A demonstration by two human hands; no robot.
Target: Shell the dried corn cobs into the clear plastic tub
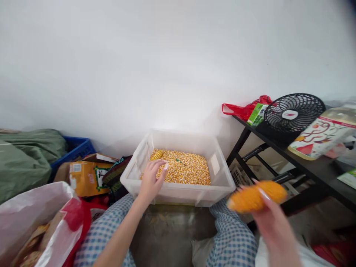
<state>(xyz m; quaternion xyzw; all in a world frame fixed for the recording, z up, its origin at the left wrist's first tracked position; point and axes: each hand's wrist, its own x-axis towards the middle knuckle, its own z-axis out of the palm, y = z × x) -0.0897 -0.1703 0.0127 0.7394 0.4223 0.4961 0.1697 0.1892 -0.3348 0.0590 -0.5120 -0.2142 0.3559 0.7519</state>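
Note:
A whole ear of corn [257, 195], orange-yellow and blurred by motion, is gripped in my right hand [268, 213], out to the right of the bin. My left hand [152, 176] hovers over the left front of a white plastic bin [178, 191]; its thumb and fingers are curved, with a gap between them and nothing visible inside. Loose corn kernels [191, 172] cover the bin's bottom. Another ear of corn [158, 154] lies on them at the back left, just beyond my left fingers. A thin dark-green object [180, 161] rests on the kernels, too small to name.
At right stands a black shelf [306, 163] with a fan [294, 111], a large labelled bottle [324, 133] and a red plastic bag [247, 109]. At left are a white-and-red bag [59, 207], an orange package [87, 178] and a blue crate [75, 148]. A white wall rises behind.

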